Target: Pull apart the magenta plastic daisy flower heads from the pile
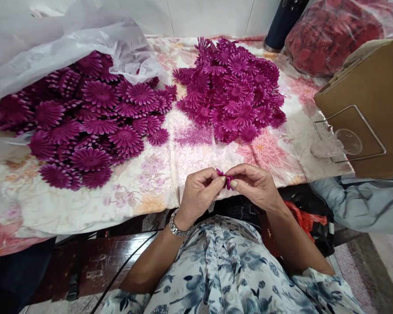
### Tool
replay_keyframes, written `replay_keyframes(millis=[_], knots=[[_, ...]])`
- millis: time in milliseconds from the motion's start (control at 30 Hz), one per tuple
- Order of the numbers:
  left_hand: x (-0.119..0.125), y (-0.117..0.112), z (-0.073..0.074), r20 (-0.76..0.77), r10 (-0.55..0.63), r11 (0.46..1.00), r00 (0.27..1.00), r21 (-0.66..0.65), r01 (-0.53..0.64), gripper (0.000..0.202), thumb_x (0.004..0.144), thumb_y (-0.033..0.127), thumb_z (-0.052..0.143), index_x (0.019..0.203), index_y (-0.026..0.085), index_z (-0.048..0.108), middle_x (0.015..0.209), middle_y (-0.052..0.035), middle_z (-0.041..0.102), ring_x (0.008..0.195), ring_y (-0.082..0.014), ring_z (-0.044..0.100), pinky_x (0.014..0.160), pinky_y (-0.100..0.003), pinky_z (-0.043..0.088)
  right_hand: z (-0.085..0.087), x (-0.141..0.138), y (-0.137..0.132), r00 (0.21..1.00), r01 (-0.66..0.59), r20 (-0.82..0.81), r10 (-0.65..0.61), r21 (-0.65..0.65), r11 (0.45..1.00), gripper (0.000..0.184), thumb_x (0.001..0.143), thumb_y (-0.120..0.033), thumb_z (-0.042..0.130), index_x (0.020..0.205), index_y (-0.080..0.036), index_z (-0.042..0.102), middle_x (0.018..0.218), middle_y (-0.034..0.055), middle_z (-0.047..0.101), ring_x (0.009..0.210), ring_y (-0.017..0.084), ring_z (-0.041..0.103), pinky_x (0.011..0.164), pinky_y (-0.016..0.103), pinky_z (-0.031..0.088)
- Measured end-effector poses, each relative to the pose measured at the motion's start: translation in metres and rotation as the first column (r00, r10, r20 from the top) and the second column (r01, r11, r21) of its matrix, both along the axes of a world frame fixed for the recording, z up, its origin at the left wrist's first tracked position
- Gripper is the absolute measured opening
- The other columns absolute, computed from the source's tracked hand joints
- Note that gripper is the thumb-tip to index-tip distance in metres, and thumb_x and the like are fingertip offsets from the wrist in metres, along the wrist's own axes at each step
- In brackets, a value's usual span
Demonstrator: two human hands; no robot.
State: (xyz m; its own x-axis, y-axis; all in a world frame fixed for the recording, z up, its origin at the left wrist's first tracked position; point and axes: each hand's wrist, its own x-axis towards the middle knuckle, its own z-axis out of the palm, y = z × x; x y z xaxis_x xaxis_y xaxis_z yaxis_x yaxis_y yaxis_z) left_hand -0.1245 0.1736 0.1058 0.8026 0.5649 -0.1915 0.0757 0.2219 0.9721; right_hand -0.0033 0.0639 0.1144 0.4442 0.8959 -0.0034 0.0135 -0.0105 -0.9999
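My left hand point(199, 192) and my right hand point(253, 185) meet at the table's near edge, both pinching one small magenta flower piece point(227, 179) between their fingertips. A silver watch sits on my left wrist. On the floral tablecloth point(157, 174) lie two heaps of magenta fabric flowers: a wide spread of larger flat ones point(88, 117) at the left, spilling from a clear plastic bag point(52, 48), and a tighter mound point(232, 91) at the back centre.
A brown cardboard box point(373, 100) stands at the right with a wire frame and clear disc point(349, 141) against it. Behind are a bag of red flowers point(330, 35) and a dark bottle point(283, 22). Grey cloth point(363, 205) lies lower right.
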Motion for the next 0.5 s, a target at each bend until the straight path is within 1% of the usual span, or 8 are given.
replay_keyframes(millis=[133,233,367,500], knots=[[0.0007,-0.0013,0.0014,-0.01,-0.017,0.999,1.0,0.046,0.018,0.028,0.077,0.03,0.059,0.055,0.017,0.049,0.054,0.0019,0.048,0.051,-0.0086,0.042,0.048,-0.022,0.034,-0.0046,-0.0014,-0.0006,0.993,0.052,0.111,-0.051,-0.008,0.999,0.007,0.079,-0.022,0.063,0.084,-0.018,0.067,0.072,-0.0003,0.066,0.064,0.009,0.059,0.061,0.022,0.047],[-0.0001,-0.0013,0.0036,-0.001,-0.051,0.997,0.999,0.055,0.051,0.027,0.078,0.031,0.06,0.057,0.016,0.052,0.056,0.0013,0.05,0.052,-0.0087,0.043,0.049,-0.022,0.035,-0.0046,-0.0012,-0.0008,0.988,0.082,0.131,-0.079,-0.012,0.997,0.007,0.08,-0.021,0.06,0.08,-0.017,0.066,0.071,-0.0001,0.065,0.063,0.009,0.058,0.061,0.022,0.046],[-0.0013,-0.0013,0.0051,0.02,-0.096,0.994,0.995,0.046,0.095,0.026,0.078,0.037,0.061,0.063,0.015,0.058,0.058,0.0,0.053,0.054,-0.0099,0.045,0.051,-0.023,0.037,-0.0022,-0.0002,-0.0007,0.992,0.11,0.071,-0.108,-0.012,0.994,0.008,0.078,-0.022,0.061,0.073,-0.017,0.065,0.066,-0.001,0.063,0.059,0.008,0.056,0.057,0.022,0.045],[-0.0031,-0.0014,0.003,0.034,-0.138,0.99,0.99,0.046,0.137,0.027,0.079,0.037,0.061,0.065,0.015,0.06,0.059,0.0,0.053,0.055,-0.0099,0.046,0.053,-0.023,0.038,-0.003,0.0002,0.0006,0.989,0.126,-0.081,-0.128,-0.023,0.992,0.01,0.072,-0.025,0.065,0.067,-0.016,0.065,0.061,-0.0012,0.063,0.055,0.009,0.055,0.053,0.022,0.045]])
